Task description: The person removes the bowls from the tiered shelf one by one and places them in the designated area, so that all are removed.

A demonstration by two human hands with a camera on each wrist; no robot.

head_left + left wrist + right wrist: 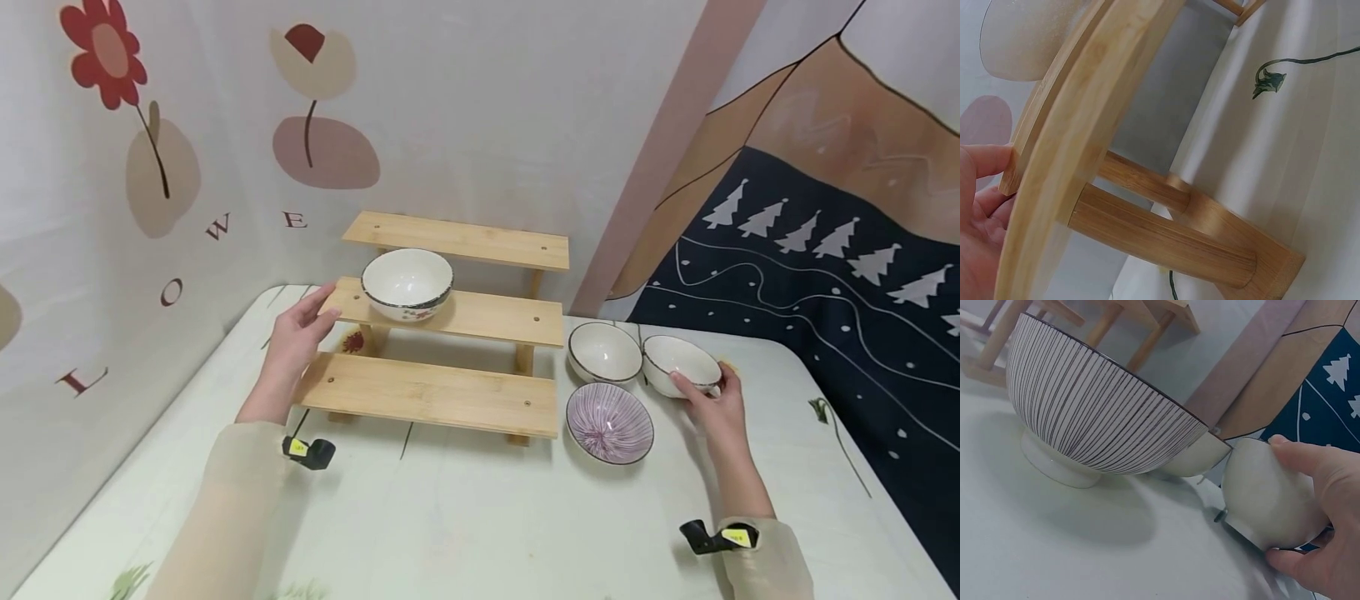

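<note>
Gripping rightmost bowl (675, 358), middle shelf (495, 314): both hands (295, 335) (718, 410).

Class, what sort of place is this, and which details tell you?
Probably a staged recording corner: printed hangings rise behind the table, bowls and a tiered wooden stand are set out, and the person wears black wrist devices.

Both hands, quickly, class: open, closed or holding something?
Left hand: holding the middle shelf at its left end.
Right hand: holding the rightmost white bowl.
</note>
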